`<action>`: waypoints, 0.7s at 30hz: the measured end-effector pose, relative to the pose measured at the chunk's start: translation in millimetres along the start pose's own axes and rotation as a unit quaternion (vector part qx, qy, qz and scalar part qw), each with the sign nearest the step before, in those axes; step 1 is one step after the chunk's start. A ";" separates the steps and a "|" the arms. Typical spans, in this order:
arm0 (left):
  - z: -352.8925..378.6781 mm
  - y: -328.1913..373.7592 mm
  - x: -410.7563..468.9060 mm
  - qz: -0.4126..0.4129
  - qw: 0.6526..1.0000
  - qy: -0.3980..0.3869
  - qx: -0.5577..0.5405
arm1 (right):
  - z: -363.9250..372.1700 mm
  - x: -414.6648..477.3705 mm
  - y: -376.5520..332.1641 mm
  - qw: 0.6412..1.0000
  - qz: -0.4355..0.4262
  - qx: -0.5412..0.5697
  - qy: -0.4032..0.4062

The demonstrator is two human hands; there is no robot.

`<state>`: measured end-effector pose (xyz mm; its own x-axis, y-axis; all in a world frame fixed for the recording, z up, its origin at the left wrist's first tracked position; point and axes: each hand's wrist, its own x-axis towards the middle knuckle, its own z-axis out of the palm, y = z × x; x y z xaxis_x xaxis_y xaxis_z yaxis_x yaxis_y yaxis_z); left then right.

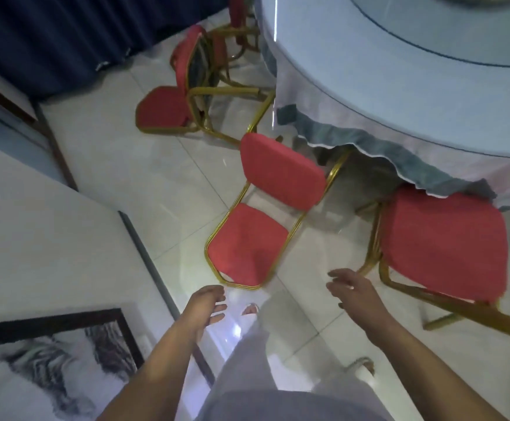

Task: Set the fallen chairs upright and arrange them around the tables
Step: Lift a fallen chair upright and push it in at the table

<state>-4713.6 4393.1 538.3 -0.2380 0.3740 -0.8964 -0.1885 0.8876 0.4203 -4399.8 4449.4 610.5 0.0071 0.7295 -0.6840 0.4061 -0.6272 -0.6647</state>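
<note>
A red-cushioned chair with a gold frame point(266, 214) lies fallen on its back on the tiled floor, its backrest pointing toward me. A second fallen red chair point(184, 95) lies on its side farther back. At the right a third red chair point(442, 241) stands with its seat partly under the round table point(414, 86), which wears a pale cloth. My left hand point(205, 305) hovers just below the near chair's backrest edge, fingers relaxed and holding nothing. My right hand point(354, 287) is spread open between the near chair and the right chair, touching neither.
A white wall with a framed picture point(50, 360) runs along the left. Dark blue curtains point(65, 34) hang at the back left. Another red chair point(238, 22) stands behind the table. My legs and one foot point(249, 309) are below my hands.
</note>
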 end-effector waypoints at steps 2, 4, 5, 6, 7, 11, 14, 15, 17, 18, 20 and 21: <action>-25.1 -3.8 26.9 -0.036 0.999 0.017 0.034 | 29.5 19.7 -0.5 0.999 0.048 0.001 0.008; -47.1 -10.1 59.5 -0.066 0.996 0.027 0.061 | 57.0 40.8 1.9 0.995 0.102 0.005 0.003; -56.2 -14.1 77.7 -0.083 0.993 0.036 0.080 | 69.8 52.4 5.3 0.992 0.129 0.011 -0.003; -63.3 -16.8 96.2 -0.101 0.988 0.049 0.101 | 82.2 64.8 9.1 0.988 0.152 0.018 -0.010; -69.3 -18.7 115.0 -0.114 0.985 0.056 0.114 | 94.3 78.6 13.4 0.985 0.167 0.022 -0.018; -77.3 -39.5 201.6 -0.118 0.990 0.024 0.068 | 140.1 154.4 51.0 0.975 0.215 -0.005 -0.052; -68.3 -62.9 263.2 -0.092 0.992 0.017 0.085 | 171.1 221.8 89.4 0.969 0.228 -0.057 -0.074; -62.0 -71.0 287.3 -0.087 0.991 0.013 0.102 | 179.8 246.1 103.7 0.969 0.218 -0.085 -0.079; -48.3 -86.7 337.1 -0.064 0.984 0.019 0.165 | 195.9 294.5 130.4 0.969 0.181 -0.141 -0.088; -43.4 -94.6 362.3 -0.052 0.980 0.028 0.192 | 204.8 318.3 143.9 0.969 0.168 -0.157 -0.091; -34.9 -112.5 417.7 -0.039 0.980 0.051 0.186 | 222.9 368.5 172.4 0.973 0.167 -0.128 -0.089; -32.7 -120.9 445.5 -0.047 0.984 0.065 0.157 | 232.7 392.9 186.8 0.976 0.174 -0.099 -0.083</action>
<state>-4828.0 4443.5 92.7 -0.3573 0.2678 -0.8948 0.0845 0.9634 0.2545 -4533.8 4555.3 147.6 0.0353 0.4170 -0.9082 0.5744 -0.7522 -0.3230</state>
